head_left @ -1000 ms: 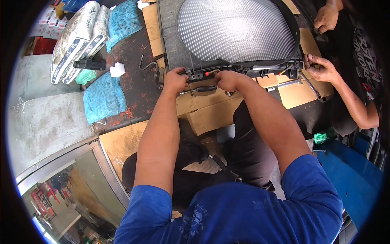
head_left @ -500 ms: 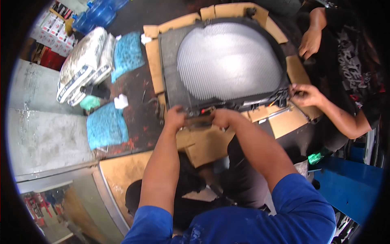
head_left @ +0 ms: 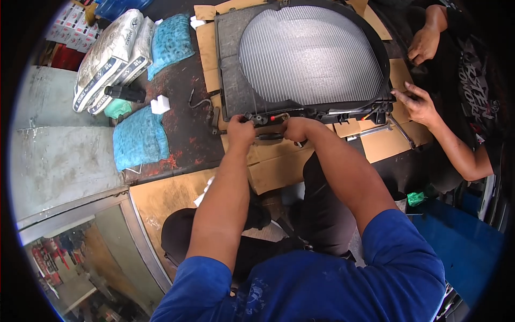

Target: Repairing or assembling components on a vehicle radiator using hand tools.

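Observation:
A radiator with a black fan shroud (head_left: 228,59) lies flat, its ribbed silver core (head_left: 314,56) showing through the round opening. At the shroud's near edge, my left hand (head_left: 241,131) is closed around a small dark part at the left corner, its shape mostly covered by my fingers. To its right, my right hand (head_left: 299,130) is closed at the same edge; a dark tip shows below the fingers, too little to name. Between my hands lie a small red-and-black piece (head_left: 275,117) and a dark handle-like bar (head_left: 269,137).
Cardboard (head_left: 273,169) lies under and around the radiator. A co-worker's hand (head_left: 421,104) is by its right corner, another (head_left: 425,45) farther back. A metal wrench-like tool (head_left: 375,130) lies at right. Blue bags (head_left: 140,139), white sacks (head_left: 110,59) and a bent hose (head_left: 201,100) are left.
The view has shifted, so the radiator sits higher in the picture. The co-worker's nearer hand has come off the right corner and its fingers have spread. My hands stay at the near edge.

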A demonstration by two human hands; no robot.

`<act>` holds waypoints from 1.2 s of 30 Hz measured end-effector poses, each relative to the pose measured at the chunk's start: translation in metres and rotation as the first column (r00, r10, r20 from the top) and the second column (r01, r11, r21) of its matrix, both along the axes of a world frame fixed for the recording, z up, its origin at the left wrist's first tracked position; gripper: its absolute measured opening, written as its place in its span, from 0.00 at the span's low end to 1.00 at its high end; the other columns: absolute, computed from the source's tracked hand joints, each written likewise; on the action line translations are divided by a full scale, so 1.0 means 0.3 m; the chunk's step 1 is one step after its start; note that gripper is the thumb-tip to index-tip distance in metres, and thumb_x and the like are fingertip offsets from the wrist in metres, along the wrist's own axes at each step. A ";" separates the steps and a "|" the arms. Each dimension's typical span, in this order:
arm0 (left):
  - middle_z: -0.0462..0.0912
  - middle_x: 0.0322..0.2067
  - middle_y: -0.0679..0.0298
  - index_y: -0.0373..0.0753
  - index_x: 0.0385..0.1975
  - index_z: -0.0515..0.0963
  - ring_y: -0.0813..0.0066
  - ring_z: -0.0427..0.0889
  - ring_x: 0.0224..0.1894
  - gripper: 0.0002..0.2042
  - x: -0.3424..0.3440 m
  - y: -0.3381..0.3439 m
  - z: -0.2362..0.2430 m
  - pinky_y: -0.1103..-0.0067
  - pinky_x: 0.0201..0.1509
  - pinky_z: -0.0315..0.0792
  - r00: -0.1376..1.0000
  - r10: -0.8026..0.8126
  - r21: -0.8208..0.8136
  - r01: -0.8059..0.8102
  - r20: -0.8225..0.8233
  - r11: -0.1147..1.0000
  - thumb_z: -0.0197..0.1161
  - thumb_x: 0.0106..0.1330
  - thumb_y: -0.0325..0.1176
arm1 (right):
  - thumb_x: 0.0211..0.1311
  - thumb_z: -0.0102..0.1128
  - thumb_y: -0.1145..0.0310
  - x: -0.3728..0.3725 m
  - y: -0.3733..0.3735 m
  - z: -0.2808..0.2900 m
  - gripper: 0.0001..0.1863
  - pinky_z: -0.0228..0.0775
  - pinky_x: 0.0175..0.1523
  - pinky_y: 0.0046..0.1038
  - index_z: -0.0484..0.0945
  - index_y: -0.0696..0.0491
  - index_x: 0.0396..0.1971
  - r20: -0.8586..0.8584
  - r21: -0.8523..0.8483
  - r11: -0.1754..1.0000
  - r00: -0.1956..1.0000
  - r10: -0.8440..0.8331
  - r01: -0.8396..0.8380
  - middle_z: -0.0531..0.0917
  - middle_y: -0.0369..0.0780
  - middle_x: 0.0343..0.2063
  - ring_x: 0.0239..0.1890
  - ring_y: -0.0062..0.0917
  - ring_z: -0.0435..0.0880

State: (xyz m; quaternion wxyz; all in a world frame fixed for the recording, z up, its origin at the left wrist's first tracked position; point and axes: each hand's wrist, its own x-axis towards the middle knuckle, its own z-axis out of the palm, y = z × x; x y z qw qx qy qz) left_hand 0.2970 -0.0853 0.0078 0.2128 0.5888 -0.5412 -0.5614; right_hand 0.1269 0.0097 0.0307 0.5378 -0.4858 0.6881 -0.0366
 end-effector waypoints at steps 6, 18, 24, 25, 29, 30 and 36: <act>0.78 0.31 0.63 0.37 0.39 0.71 0.76 0.79 0.25 0.07 -0.016 0.123 -0.045 0.82 0.21 0.69 0.946 0.297 0.347 -0.237 -0.130 0.908 0.55 0.63 0.24 | 0.56 0.50 0.69 0.020 -0.009 -0.021 0.19 0.76 0.39 0.35 0.79 0.52 0.47 0.014 0.040 0.999 1.000 -0.018 0.017 0.84 0.45 0.34 0.32 0.32 0.85; 0.77 0.30 0.64 0.39 0.41 0.68 0.75 0.78 0.26 0.07 -0.046 0.154 -0.098 0.79 0.24 0.69 0.883 0.431 0.514 -0.287 -0.186 0.808 0.53 0.64 0.25 | 0.55 0.50 0.73 0.029 0.015 -0.096 0.34 0.74 0.47 0.35 0.59 0.49 0.66 -0.039 -0.159 0.983 0.995 0.090 -0.096 0.80 0.48 0.46 0.45 0.38 0.82; 0.76 0.31 0.63 0.39 0.43 0.66 0.74 0.79 0.28 0.10 -0.017 0.146 -0.107 0.79 0.23 0.68 0.854 0.482 0.513 -0.329 -0.198 0.793 0.53 0.63 0.23 | 0.56 0.52 0.73 0.109 -0.011 0.033 0.40 0.71 0.51 0.38 0.47 0.49 0.70 -0.226 -0.129 0.934 0.927 0.298 -0.332 0.81 0.49 0.45 0.48 0.41 0.80; 0.76 0.32 0.62 0.39 0.43 0.66 0.74 0.79 0.28 0.10 -0.021 0.149 -0.107 0.80 0.23 0.67 0.842 0.501 0.514 -0.345 -0.201 0.785 0.53 0.63 0.23 | 0.57 0.51 0.73 0.113 -0.010 0.048 0.39 0.73 0.50 0.37 0.47 0.51 0.70 -0.271 -0.132 0.923 0.909 0.317 -0.361 0.80 0.49 0.47 0.49 0.40 0.80; 0.76 0.33 0.61 0.37 0.43 0.65 0.72 0.79 0.28 0.10 -0.037 0.137 -0.115 0.78 0.23 0.70 0.824 0.520 0.524 -0.348 -0.225 0.777 0.51 0.63 0.22 | 0.57 0.52 0.72 0.130 -0.018 0.062 0.39 0.73 0.49 0.37 0.48 0.50 0.70 -0.343 -0.062 0.925 0.878 0.334 -0.376 0.81 0.48 0.45 0.47 0.39 0.81; 0.76 0.33 0.60 0.36 0.43 0.64 0.71 0.79 0.28 0.10 -0.043 0.136 -0.119 0.76 0.24 0.72 0.829 0.514 0.526 -0.344 -0.220 0.778 0.51 0.63 0.21 | 0.58 0.52 0.72 0.130 -0.022 0.060 0.39 0.73 0.49 0.38 0.48 0.49 0.70 -0.355 -0.068 0.920 0.871 0.339 -0.385 0.81 0.47 0.45 0.47 0.39 0.81; 0.76 0.34 0.58 0.34 0.44 0.63 0.67 0.81 0.29 0.09 -0.035 0.144 -0.161 0.71 0.28 0.77 0.823 0.507 0.522 -0.324 -0.256 0.789 0.49 0.65 0.21 | 0.58 0.52 0.71 0.140 -0.030 0.047 0.40 0.74 0.48 0.38 0.47 0.47 0.70 -0.383 -0.040 0.924 0.860 0.339 -0.382 0.81 0.45 0.45 0.47 0.37 0.81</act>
